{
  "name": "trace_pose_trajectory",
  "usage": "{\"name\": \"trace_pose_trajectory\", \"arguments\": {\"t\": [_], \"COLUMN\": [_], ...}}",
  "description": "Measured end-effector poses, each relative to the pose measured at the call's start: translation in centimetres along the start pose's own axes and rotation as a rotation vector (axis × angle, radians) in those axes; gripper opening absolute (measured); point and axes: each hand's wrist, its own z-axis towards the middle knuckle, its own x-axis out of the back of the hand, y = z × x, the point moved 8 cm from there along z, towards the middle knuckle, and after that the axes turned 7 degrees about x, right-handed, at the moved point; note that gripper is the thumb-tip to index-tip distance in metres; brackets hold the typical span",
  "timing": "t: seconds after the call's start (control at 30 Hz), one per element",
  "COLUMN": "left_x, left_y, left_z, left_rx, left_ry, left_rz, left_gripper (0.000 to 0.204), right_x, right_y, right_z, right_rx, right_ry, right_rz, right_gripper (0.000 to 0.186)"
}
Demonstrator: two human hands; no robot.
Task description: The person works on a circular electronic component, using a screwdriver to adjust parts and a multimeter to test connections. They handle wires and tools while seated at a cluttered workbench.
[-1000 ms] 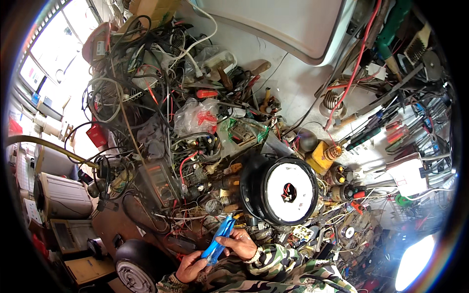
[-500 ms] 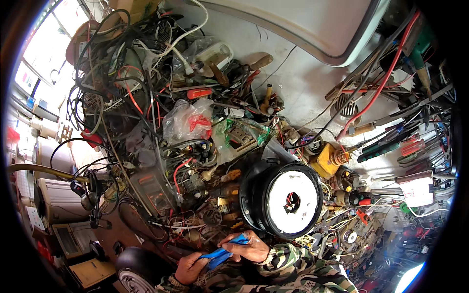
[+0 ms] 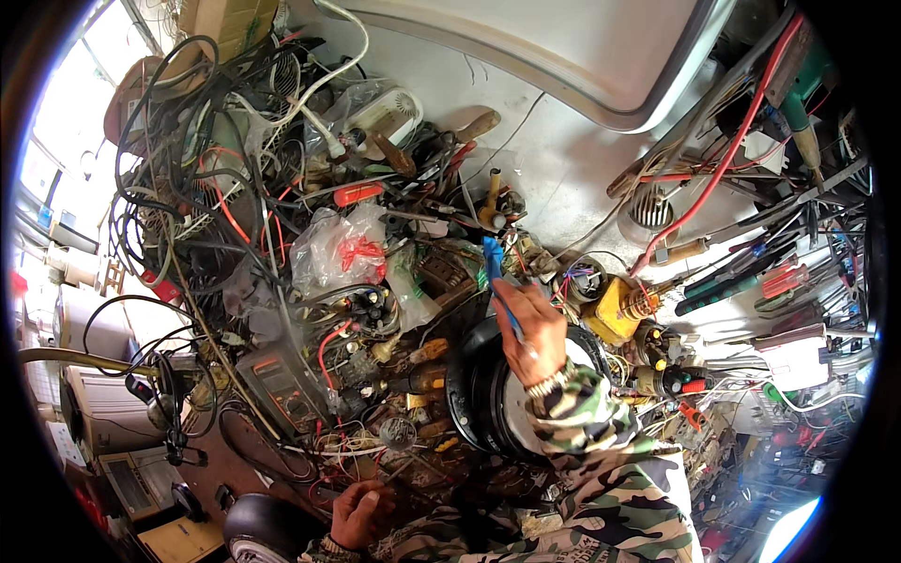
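Observation:
A crumpled blue strip (image 3: pixel 493 255), whose material I cannot make out, is gripped in my right hand (image 3: pixel 535 330). It sticks out beyond the fingers on the far side. That hand is over a round black housing (image 3: pixel 483 413) with a white disc face (image 3: pixel 516 405), and my sleeve covers much of the disc. Low in the picture, near the bench edge, my left hand (image 3: pixel 358 514) rests with fingers loosely bent and nothing seen in it.
Tangled cables (image 3: pixel 141 188), a clear bag with red inside (image 3: pixel 343 251) and a multimeter-like box (image 3: pixel 282 380) crowd the left. A yellow block (image 3: pixel 615 314) sits right of the housing, with many hand tools (image 3: pixel 732 291) beyond. A black wheel (image 3: pixel 267 525) is at lower left.
The blue strip has left my left hand. My right hand has carried it up and away, over the round housing. My left hand stays low, and the view has shifted slightly.

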Motion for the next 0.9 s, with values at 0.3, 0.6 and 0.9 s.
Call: {"name": "trace_pose_trajectory", "arguments": {"t": [0.3,0.6,0.9], "left_x": [0.9,-1.0,-0.8], "left_y": [-2.3,0.5,0.2], "left_z": [0.9,0.3,0.6], "left_rx": [0.046,-0.077,-0.053], "left_ry": [-0.007,0.019,0.02], "left_rz": [-0.11,0.009,-0.026], "left_gripper": [0.035,0.019,0.023], "right_x": [-6.3,-9.8,-9.5], "right_y": [7.2,9.2,13.3], "right_z": [2.3,2.4,3.9], "right_rx": [0.031,0.052,-0.099], "right_ry": [-0.233,-0.411,-0.101], "right_rz": [-0.024,-0.2,0.158], "right_gripper": [0.034,0.054,0.023]}}
